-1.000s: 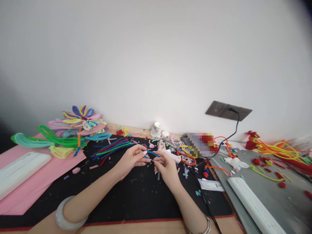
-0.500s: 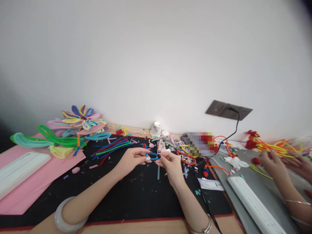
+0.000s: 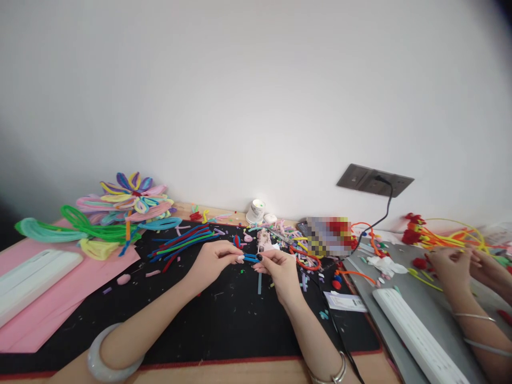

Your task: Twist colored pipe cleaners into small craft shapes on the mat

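The doubled fuzzy blue stem, clamped by left grip at nine o'clock and right grip at three, could unfold if loosened.

This seems to be a handicraft workspace – on the black mat there lie colourful pipe cleaners and many cut scraps, and a many-petalled pipe-cleaner flower is placed near the wall.

Hands over mat, cup behind
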`<action>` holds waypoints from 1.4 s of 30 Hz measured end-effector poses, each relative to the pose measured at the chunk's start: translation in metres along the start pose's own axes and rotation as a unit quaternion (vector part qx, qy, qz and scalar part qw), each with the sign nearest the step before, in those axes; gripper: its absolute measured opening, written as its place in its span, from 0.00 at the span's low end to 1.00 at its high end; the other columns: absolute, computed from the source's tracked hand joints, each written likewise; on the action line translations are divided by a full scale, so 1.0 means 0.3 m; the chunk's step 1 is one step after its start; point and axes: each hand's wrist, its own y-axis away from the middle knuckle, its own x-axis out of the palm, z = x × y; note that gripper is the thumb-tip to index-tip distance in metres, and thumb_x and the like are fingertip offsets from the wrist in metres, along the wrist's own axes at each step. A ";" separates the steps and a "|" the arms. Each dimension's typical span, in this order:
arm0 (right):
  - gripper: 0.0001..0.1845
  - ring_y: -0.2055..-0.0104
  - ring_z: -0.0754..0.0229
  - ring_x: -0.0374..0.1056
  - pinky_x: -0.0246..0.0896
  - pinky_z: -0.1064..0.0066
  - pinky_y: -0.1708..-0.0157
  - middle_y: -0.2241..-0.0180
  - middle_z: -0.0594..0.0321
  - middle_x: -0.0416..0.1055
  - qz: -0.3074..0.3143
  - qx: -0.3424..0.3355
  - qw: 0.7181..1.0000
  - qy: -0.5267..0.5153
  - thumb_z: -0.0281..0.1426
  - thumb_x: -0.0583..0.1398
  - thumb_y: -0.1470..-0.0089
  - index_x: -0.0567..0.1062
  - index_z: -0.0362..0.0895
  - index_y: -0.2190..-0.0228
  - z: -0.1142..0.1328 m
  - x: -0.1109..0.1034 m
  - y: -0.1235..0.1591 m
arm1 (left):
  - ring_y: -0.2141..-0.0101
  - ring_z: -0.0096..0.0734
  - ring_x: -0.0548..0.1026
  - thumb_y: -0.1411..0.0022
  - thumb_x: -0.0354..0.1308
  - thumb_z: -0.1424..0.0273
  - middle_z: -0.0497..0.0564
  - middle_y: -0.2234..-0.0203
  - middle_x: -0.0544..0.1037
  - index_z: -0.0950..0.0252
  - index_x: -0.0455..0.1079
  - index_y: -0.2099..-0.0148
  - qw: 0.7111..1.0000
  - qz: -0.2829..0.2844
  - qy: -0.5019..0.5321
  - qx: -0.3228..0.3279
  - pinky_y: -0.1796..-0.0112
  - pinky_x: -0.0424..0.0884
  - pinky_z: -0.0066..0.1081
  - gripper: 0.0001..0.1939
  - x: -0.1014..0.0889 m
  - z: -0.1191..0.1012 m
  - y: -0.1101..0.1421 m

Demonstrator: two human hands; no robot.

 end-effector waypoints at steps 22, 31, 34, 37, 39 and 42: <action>0.11 0.76 0.59 0.72 0.70 0.69 0.74 0.79 0.62 0.74 -0.053 -0.040 0.998 -0.021 0.33 0.65 0.59 0.74 0.40 0.73 -0.010 -0.024 -0.018 | 0.70 0.34 0.70 0.43 0.49 0.68 0.51 0.68 0.70 0.62 0.64 0.66 0.912 0.064 -0.398 -0.070 0.73 0.57 0.28 0.05 -0.053 0.092 0.002; 0.10 0.76 0.61 0.72 0.70 0.71 0.73 0.79 0.62 0.73 -0.043 -0.056 0.997 -0.040 0.33 0.65 0.58 0.74 0.40 0.73 -0.009 -0.022 -0.012 | 0.76 0.29 0.68 0.40 0.43 0.70 0.47 0.76 0.69 0.62 0.58 0.64 0.989 -0.007 -0.138 -0.049 0.72 0.62 0.28 0.04 -0.021 0.045 -0.008; 0.11 0.75 0.61 0.72 0.70 0.70 0.71 0.78 0.62 0.73 -0.021 -0.053 0.997 -0.047 0.34 0.65 0.58 0.74 0.40 0.72 -0.004 -0.013 -0.003 | 0.81 0.23 0.63 0.40 0.43 0.68 0.45 0.73 0.69 0.61 0.56 0.56 0.998 0.007 0.039 -0.057 0.78 0.60 0.24 0.09 0.006 0.027 -0.005; 0.12 0.74 0.60 0.73 0.71 0.68 0.70 0.76 0.62 0.74 0.006 -0.041 0.998 -0.046 0.35 0.65 0.59 0.75 0.40 0.72 0.002 0.000 0.008 | 0.79 0.22 0.59 0.41 0.46 0.68 0.46 0.72 0.67 0.63 0.62 0.60 0.987 0.057 0.124 -0.081 0.79 0.56 0.23 0.08 0.027 0.016 0.001; 0.12 0.74 0.59 0.73 0.71 0.67 0.69 0.76 0.62 0.74 0.023 -0.038 0.998 -0.040 0.35 0.65 0.59 0.74 0.40 0.71 0.002 0.007 0.013 | 0.77 0.23 0.59 0.44 0.50 0.68 0.47 0.71 0.67 0.64 0.65 0.58 0.980 0.094 0.143 -0.102 0.77 0.56 0.23 0.11 0.037 0.004 0.008; 0.12 0.75 0.60 0.73 0.71 0.67 0.69 0.77 0.63 0.74 0.037 -0.033 0.998 -0.031 0.35 0.65 0.59 0.73 0.41 0.72 -0.002 0.016 0.020 | 0.76 0.24 0.59 0.44 0.53 0.63 0.47 0.73 0.67 0.64 0.67 0.52 0.975 0.127 0.146 -0.108 0.75 0.55 0.25 0.18 0.048 -0.012 0.020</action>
